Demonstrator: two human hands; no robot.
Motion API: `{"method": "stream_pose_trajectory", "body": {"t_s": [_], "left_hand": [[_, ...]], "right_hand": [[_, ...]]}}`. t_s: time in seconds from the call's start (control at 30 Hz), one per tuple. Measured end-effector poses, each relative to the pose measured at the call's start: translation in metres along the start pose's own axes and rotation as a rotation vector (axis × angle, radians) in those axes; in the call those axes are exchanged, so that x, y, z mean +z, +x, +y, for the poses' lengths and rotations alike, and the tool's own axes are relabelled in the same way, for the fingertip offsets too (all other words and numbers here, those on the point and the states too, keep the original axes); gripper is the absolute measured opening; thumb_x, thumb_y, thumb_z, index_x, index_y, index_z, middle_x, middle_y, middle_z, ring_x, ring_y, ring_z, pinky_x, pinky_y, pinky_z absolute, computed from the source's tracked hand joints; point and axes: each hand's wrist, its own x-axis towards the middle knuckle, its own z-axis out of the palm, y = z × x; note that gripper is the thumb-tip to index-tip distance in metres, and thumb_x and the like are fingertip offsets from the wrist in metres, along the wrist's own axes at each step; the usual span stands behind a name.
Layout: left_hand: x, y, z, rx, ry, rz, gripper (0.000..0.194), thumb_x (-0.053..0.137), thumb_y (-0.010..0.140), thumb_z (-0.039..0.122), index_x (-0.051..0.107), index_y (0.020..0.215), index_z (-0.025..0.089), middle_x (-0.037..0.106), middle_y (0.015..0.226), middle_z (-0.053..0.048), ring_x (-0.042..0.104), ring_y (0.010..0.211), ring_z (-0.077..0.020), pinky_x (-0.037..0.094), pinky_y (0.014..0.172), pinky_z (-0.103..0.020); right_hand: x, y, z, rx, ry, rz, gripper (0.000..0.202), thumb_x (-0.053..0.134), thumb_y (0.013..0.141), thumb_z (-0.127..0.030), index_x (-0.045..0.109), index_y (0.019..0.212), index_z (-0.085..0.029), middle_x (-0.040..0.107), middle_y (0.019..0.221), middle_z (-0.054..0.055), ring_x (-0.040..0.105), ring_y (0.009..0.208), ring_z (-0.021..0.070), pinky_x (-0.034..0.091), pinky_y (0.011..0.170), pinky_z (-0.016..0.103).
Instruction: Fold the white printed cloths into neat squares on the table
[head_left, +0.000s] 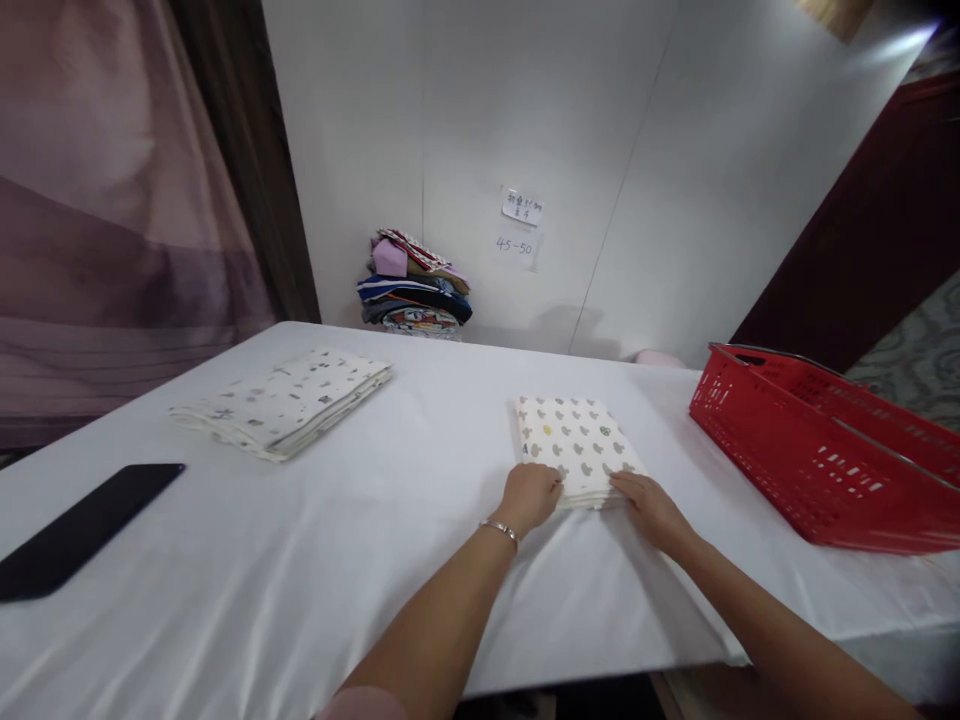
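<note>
A white cloth (574, 440) with a grey mushroom-like print lies folded into a thick rectangle on the white-covered table. My left hand (532, 493) grips its near left corner with the fingers curled in, and a bracelet circles that wrist. At the near right corner, my right hand (651, 508) pinches the folded edge between thumb and fingers. Farther left, a second folded cloth (289, 400), white with small dark and grey motifs, rests flat and apart from both hands.
To the right stands a red plastic basket (795, 460) with a metal handle. A black flat slab (82, 530) lies at the left front. Behind the table's far edge rises a stack of folded fabrics (416, 285) against the wall. Handwritten paper signs (521, 208) hang there.
</note>
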Motion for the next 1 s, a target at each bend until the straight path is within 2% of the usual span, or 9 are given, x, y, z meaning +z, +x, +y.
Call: {"method": "stream_pose_trajectory", "body": {"t_s": [0.13, 0.27, 0.37, 0.47, 0.63, 0.77, 0.93, 1.0], "left_hand": [[-0.001, 0.0, -0.001, -0.024, -0.003, -0.001, 0.024, 0.042, 0.081, 0.021, 0.065, 0.076, 0.021, 0.067, 0.08, -0.004, 0.058, 0.076, -0.018, 0.039, 0.068, -0.028], [0.0, -0.001, -0.002, -0.021, -0.006, 0.015, 0.022, 0.042, 0.081, 0.021, 0.064, 0.078, 0.02, 0.067, 0.084, -0.005, 0.059, 0.078, -0.0187, 0.039, 0.07, -0.029], [0.001, -0.001, -0.003, -0.026, -0.044, 0.012, 0.02, 0.044, 0.079, 0.02, 0.064, 0.079, 0.02, 0.066, 0.085, -0.004, 0.058, 0.079, -0.0175, 0.039, 0.069, -0.027], [0.002, 0.0, -0.005, -0.05, -0.098, -0.018, 0.018, 0.045, 0.076, 0.017, 0.064, 0.076, 0.021, 0.067, 0.083, -0.001, 0.058, 0.078, -0.0161, 0.038, 0.068, -0.026], [0.002, 0.003, -0.006, -0.082, -0.143, -0.045, 0.019, 0.045, 0.076, 0.017, 0.064, 0.077, 0.021, 0.067, 0.085, -0.001, 0.057, 0.079, -0.0156, 0.037, 0.068, -0.025], [0.004, 0.004, -0.008, -0.094, -0.16, -0.057, 0.018, 0.046, 0.077, 0.02, 0.064, 0.079, 0.022, 0.066, 0.085, -0.001, 0.056, 0.079, -0.0154, 0.037, 0.069, -0.025], [0.006, 0.005, -0.011, -0.089, -0.173, -0.05, 0.017, 0.045, 0.078, 0.019, 0.062, 0.079, 0.021, 0.065, 0.085, 0.0, 0.055, 0.078, -0.0144, 0.037, 0.068, -0.024], [0.005, 0.005, -0.011, -0.096, -0.183, -0.048, 0.016, 0.045, 0.077, 0.019, 0.061, 0.078, 0.021, 0.064, 0.084, 0.0, 0.054, 0.078, -0.014, 0.036, 0.067, -0.023]], "right_hand": [[-0.002, 0.044, -0.044, 0.085, 0.166, -0.043, 0.041, 0.038, 0.083, -0.021, 0.059, 0.118, -0.02, 0.056, 0.126, 0.007, 0.048, 0.12, 0.0227, 0.038, 0.101, 0.043], [0.014, 0.11, -0.082, 0.037, 0.23, -0.127, 0.047, 0.036, 0.086, -0.027, 0.046, 0.131, -0.015, 0.042, 0.139, 0.009, 0.034, 0.13, 0.0215, 0.028, 0.107, 0.041], [0.031, 0.155, -0.094, 0.065, 0.142, -0.228, 0.054, 0.037, 0.088, -0.032, 0.036, 0.136, -0.007, 0.028, 0.146, 0.015, 0.021, 0.136, 0.0246, 0.02, 0.109, 0.042], [0.049, 0.183, -0.095, 0.102, 0.072, -0.325, 0.06, 0.034, 0.09, -0.04, 0.029, 0.139, -0.006, 0.021, 0.148, 0.016, 0.013, 0.138, 0.0256, 0.013, 0.109, 0.044], [0.066, 0.195, -0.091, 0.101, 0.05, -0.419, 0.066, 0.03, 0.09, -0.047, 0.019, 0.143, -0.01, 0.01, 0.151, 0.012, 0.004, 0.139, 0.0236, 0.006, 0.109, 0.043], [0.068, 0.199, -0.089, 0.117, 0.075, -0.472, 0.069, 0.028, 0.088, -0.052, 0.02, 0.143, -0.011, 0.011, 0.151, 0.013, 0.005, 0.139, 0.0252, 0.008, 0.108, 0.046], [0.076, 0.201, -0.091, 0.167, 0.083, -0.381, 0.068, 0.026, 0.089, -0.051, 0.015, 0.144, -0.012, 0.007, 0.152, 0.01, 0.001, 0.139, 0.0219, 0.003, 0.109, 0.044], [0.074, 0.202, -0.093, 0.162, 0.109, -0.39, 0.069, 0.027, 0.089, -0.053, 0.016, 0.144, -0.013, 0.008, 0.152, 0.01, 0.001, 0.139, 0.0221, 0.003, 0.109, 0.044]]}}
